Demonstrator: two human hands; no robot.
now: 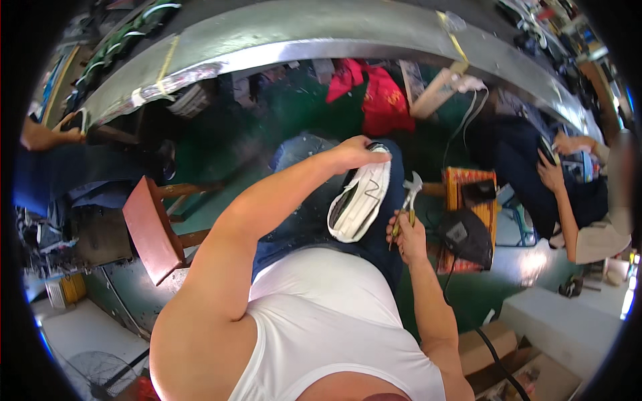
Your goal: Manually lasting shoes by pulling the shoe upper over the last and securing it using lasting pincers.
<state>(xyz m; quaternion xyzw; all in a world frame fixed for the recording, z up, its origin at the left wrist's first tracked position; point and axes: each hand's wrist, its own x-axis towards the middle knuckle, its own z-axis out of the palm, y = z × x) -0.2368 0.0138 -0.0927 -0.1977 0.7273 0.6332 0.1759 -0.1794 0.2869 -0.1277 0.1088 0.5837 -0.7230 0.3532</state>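
Note:
A white shoe [361, 197] lies lengthwise over my lap, with dark material along its left edge and a dark zigzag line on its pale upward face. My left hand [356, 154] is closed around the shoe's far end, thumb on top. Just right of the shoe, my right hand [406, 235] grips a pair of pincers [413, 190] with a silver head and yellowish handles. The head points away from me and stands apart from the shoe. My fingers hide part of the handles.
A metal-edged bench [267, 57] curves across the far side. Left stands a brown stool [152, 230]; right, a patterned stool [493, 217] carries a black cap-like item [466, 237]. Co-workers sit at both sides, one's hands [552, 170] holding a dark object. Red cloth [384, 100] hangs ahead.

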